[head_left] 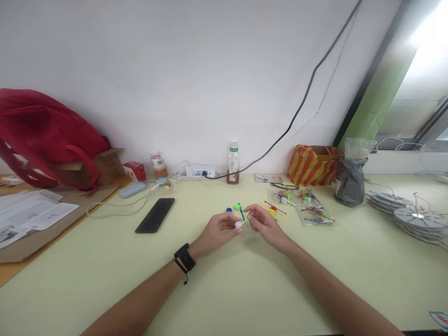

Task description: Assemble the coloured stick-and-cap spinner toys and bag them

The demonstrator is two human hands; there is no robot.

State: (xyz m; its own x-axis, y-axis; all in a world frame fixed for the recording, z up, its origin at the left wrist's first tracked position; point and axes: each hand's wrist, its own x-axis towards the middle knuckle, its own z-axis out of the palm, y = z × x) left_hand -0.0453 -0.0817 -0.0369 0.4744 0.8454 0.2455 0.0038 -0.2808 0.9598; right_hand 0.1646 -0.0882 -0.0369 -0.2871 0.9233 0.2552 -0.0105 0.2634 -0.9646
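Between the fingertips of my left hand point(219, 231) is a small white plastic piece point(238, 224), a round disc with a thin stick. My right hand point(265, 225) pinches the far end of that stick. Just behind my fingers lie a blue round piece point(228, 209), a green round piece point(237, 206) and a blue stick point(241, 211). To the right of my right hand are red and yellow plastic pieces point(273, 210) with thin sticks. Clear plastic bags point(317, 210) of similar coloured pieces lie farther right.
A black phone point(155, 215) lies on the left. At the wall stand a drink bottle point(233, 163), a power strip point(201, 171) and a striped bag point(312, 165). Stacks of grey discs point(420, 221) are at right. A red backpack point(49, 130) rests far left.
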